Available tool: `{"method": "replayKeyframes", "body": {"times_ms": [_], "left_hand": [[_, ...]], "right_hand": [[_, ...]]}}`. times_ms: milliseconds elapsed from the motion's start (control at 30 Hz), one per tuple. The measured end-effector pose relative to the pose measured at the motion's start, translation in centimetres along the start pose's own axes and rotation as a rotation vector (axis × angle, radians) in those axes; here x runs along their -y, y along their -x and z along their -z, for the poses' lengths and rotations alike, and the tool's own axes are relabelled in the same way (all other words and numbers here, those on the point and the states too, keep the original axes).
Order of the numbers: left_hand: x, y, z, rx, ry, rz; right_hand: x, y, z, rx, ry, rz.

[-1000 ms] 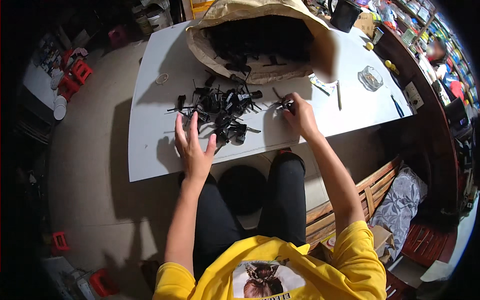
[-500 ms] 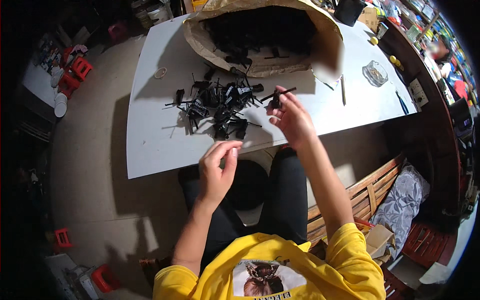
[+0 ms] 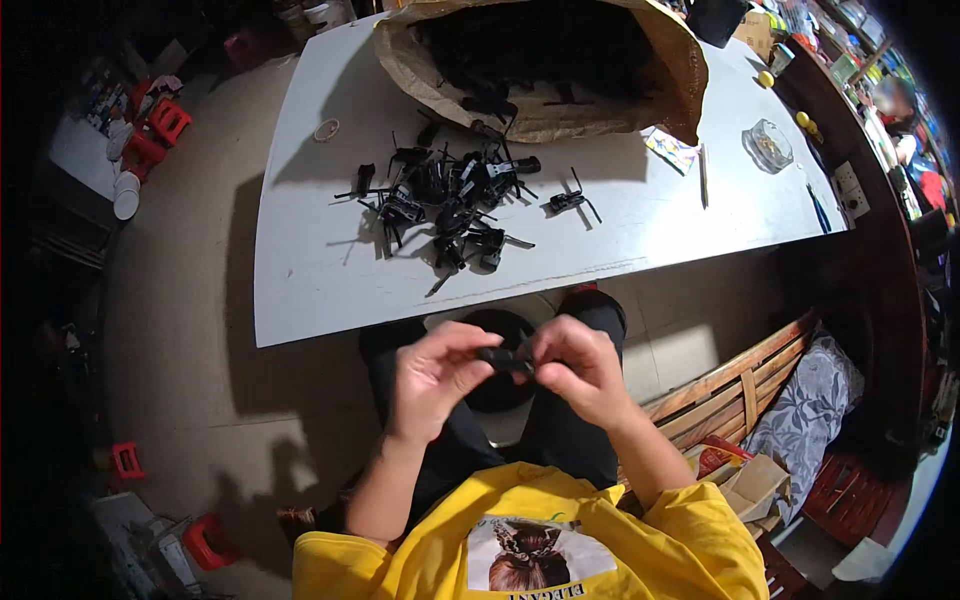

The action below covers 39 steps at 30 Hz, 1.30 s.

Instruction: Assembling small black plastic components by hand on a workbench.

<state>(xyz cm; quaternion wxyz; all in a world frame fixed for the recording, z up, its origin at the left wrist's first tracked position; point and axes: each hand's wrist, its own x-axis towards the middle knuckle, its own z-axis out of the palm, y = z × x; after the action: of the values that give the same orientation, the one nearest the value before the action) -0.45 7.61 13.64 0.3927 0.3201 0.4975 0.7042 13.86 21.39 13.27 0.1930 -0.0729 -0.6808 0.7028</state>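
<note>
Over my lap, my left hand (image 3: 437, 375) and my right hand (image 3: 583, 370) are both closed on a small black plastic part (image 3: 505, 358), gripping it from opposite ends. Motion blurs its details. Just beyond, on the white table (image 3: 340, 280), lies a loose pile of similar black parts (image 3: 450, 195) with thin rods sticking out. One black part with two rods (image 3: 568, 203) sits apart, right of the pile. Below my hands, between my legs, is a round pale-rimmed container (image 3: 440, 318) with a dark inside, partly hidden.
At the table's back, a brown sack (image 3: 560, 125) lies open toward me, holding many black pieces. To its right are a colourful packet (image 3: 670, 150), a pen-like stick (image 3: 703, 175) and a glass ashtray (image 3: 767, 146). A wooden bench (image 3: 735, 370) stands at my right.
My right hand has let go of a rodded black part on the table and come back toward my lap. Both hands have met there on a black part.
</note>
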Motion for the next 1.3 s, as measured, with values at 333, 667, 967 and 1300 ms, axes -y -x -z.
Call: {"method": "replayKeyframes", "body": {"times_ms": [333, 667, 967, 1300], "left_hand": [[-2.2, 0.1, -0.4, 0.230, -0.419, -0.207], [-1.8, 0.2, -1.1, 0.131, -0.582, -0.268], [-0.1, 1.5, -1.1, 0.105, -0.394, -0.174], [-0.6, 2.5, -0.3, 0.157, -0.322, -0.378]], "right_hand": [[1.6, -0.1, -0.7, 0.216, -0.601, -0.403], [0.0, 0.5, -2.6, -0.135, -0.776, -0.366], [-0.8, 1.3, -2.5, -0.121, -0.875, -0.475], [1.0, 2.0, -4.4, 0.094, -1.037, -0.350]]}}
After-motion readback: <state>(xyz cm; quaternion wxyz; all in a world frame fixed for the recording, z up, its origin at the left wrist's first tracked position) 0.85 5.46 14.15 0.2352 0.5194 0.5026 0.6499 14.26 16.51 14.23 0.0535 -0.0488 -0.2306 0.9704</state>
